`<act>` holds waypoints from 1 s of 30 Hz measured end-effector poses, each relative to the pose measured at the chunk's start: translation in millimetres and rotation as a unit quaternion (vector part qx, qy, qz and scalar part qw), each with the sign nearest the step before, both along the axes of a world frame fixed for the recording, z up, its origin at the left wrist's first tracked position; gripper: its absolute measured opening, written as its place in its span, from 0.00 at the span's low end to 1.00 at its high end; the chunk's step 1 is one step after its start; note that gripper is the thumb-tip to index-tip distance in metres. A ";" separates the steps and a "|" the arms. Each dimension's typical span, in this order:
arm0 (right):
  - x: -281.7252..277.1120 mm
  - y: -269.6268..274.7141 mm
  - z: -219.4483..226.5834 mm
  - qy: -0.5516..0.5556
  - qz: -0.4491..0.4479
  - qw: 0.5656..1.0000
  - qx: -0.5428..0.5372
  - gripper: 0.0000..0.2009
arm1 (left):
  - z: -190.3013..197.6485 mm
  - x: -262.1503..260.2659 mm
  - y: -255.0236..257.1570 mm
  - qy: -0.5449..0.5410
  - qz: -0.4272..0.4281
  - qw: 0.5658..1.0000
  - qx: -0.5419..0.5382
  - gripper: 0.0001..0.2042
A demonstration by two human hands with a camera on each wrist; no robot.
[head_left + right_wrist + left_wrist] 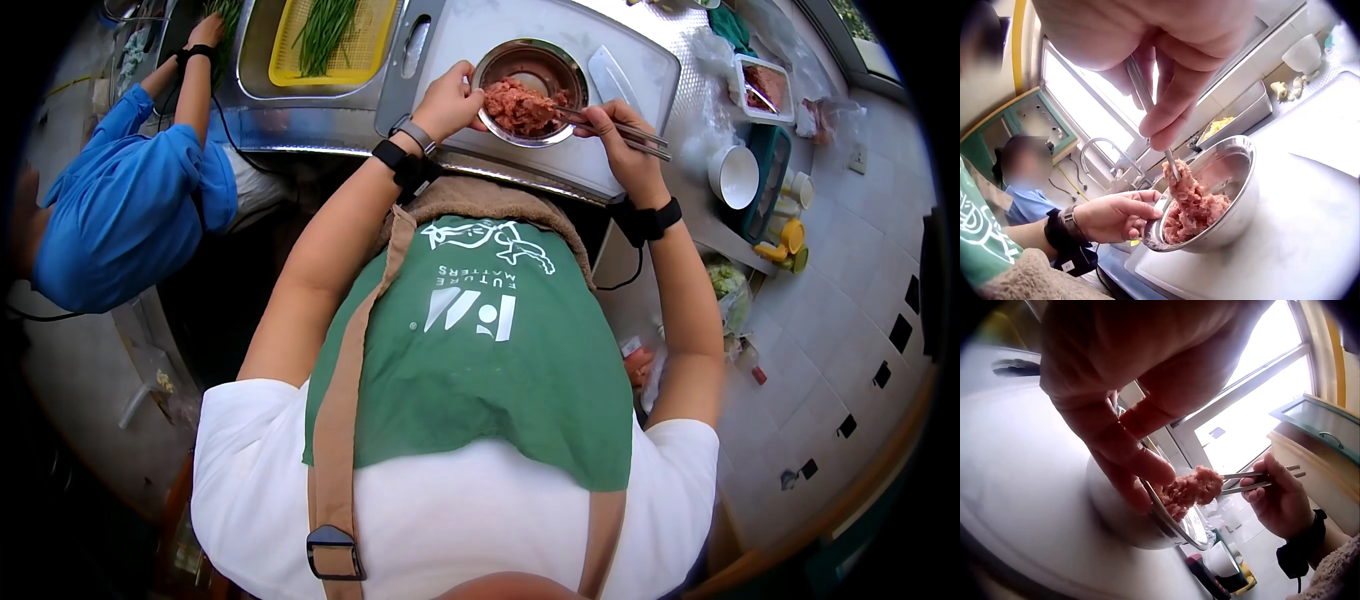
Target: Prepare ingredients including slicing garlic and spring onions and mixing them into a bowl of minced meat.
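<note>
A steel bowl (548, 62) with pink minced meat (520, 108) is over the white cutting board (462, 62), tilted in both wrist views. My left hand (447, 106) grips its rim, thumb at the edge and fingers against the outer wall. My right hand (627, 152) holds a pair of metal chopsticks (645, 142). Their tips are in the meat, and a clump rises around them above the rim in the right wrist view. A knife blade (610, 80) lies on the board, right of the bowl.
At the left, a yellow basket (276, 62) of green stalks sits in the sink (252, 55). Another person in blue (130, 220) works beside it. A white bowl (735, 177) and a tray of meat (765, 88) stand at the right. A metal container (1254, 109) is behind the board.
</note>
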State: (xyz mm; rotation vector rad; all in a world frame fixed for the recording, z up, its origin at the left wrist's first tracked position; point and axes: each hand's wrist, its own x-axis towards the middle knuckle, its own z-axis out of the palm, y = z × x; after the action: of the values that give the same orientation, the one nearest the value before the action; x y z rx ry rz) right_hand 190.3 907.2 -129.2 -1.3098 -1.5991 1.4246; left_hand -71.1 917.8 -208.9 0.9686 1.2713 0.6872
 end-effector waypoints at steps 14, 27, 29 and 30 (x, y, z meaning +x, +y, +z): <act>-22.0 11.6 23.1 -0.180 0.129 0.932 0.287 0.05 | -1.9 1.9 0.2 0.018 0.002 1.000 0.017 0.11; 19.8 4.6 27.4 -0.017 0.082 0.996 -0.019 0.13 | 5.9 1.7 4.3 0.036 0.008 0.999 0.021 0.09; -1.3 7.3 -2.2 0.026 0.054 0.997 -0.049 0.13 | 2.8 2.5 2.5 0.038 -0.002 0.999 0.022 0.09; -7.4 14.6 -16.7 0.068 0.025 0.994 -0.077 0.13 | -5.8 2.9 1.9 0.031 -0.009 0.999 0.034 0.09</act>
State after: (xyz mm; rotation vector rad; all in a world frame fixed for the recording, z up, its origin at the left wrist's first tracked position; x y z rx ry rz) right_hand 182.9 921.8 -145.9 -1.2354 -1.4669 1.6588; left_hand -68.3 919.7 -214.7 1.0637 1.2991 0.6950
